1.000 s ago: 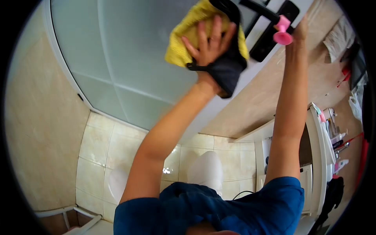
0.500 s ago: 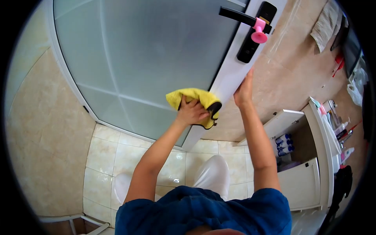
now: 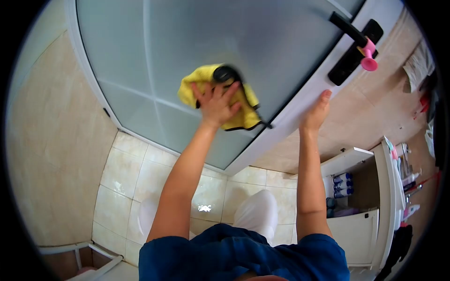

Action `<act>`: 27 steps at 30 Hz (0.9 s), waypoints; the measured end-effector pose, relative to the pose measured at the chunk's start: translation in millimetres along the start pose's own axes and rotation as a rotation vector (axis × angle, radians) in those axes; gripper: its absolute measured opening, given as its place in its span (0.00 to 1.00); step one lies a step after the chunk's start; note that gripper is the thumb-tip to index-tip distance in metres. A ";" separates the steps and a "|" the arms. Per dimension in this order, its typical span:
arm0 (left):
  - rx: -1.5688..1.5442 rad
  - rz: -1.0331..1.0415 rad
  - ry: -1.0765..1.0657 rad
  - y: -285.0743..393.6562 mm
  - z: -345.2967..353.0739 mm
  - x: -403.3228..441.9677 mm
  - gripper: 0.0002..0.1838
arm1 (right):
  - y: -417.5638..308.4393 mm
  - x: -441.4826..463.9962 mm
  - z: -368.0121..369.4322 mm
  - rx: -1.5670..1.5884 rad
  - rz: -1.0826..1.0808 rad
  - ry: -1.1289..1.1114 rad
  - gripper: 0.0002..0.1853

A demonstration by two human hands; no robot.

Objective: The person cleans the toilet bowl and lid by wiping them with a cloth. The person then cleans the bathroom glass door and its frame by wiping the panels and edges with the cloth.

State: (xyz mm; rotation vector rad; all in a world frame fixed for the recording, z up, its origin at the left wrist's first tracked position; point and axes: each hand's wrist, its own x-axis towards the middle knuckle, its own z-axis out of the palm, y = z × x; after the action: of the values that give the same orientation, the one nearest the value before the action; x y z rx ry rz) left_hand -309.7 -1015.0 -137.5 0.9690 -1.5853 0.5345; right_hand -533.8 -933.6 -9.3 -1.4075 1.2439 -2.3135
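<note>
My left hand (image 3: 216,107) holds a yellow cloth (image 3: 191,83) with dark edging against the frosted glass panel (image 3: 187,37) of a door. Its fingers are spread over the cloth, which is bunched and partly blurred. My right hand (image 3: 314,116) grips the edge of the white door frame (image 3: 276,129), thumb on the near face; the other fingers are hidden behind it. Above that hand are a black lock plate (image 3: 341,70) and a black door handle (image 3: 346,27), with a pink suction-cup-like piece (image 3: 369,55) fitted on the handle.
At right, a white cabinet (image 3: 351,234) stands with its doors open, blue-and-white bottles (image 3: 343,183) inside. Toiletries crowd the counter above it. A grey cloth (image 3: 418,65) hangs on the tiled wall. Shiny floor tiles (image 3: 112,206) lie below, and a white rack (image 3: 101,248) is at lower left.
My left hand and the yellow cloth have moved up the glass, away from the frame. The door sits further right in view. My right hand still grips its edge, its thumb now showing in front.
</note>
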 end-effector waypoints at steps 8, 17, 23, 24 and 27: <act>0.044 -0.561 -0.225 -85.3 26.6 -202.7 0.47 | 4.6 0.8 2.7 -0.149 -0.056 0.059 0.37; -0.241 -0.558 0.015 4.7 -0.4 -41.1 0.50 | 6.5 -3.6 -2.3 -0.424 -0.100 0.092 0.38; -0.059 0.085 0.065 -31.9 -4.2 12.7 0.34 | 11.3 -4.8 -6.1 -0.385 -0.200 0.078 0.40; -0.067 0.114 0.035 -44.7 -8.2 10.8 0.33 | 10.8 -5.1 -6.2 -0.346 -0.176 0.065 0.41; 0.026 -0.080 0.101 -90.8 -5.1 -16.3 0.32 | 6.0 -6.6 0.0 -0.250 -0.100 0.076 0.45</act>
State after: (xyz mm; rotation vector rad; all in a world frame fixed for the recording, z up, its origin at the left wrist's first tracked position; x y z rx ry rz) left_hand -232.5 -1056.7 -166.4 1.0053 -1.4474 0.5416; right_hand -531.9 -934.0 -18.0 -1.5016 1.5665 -2.3627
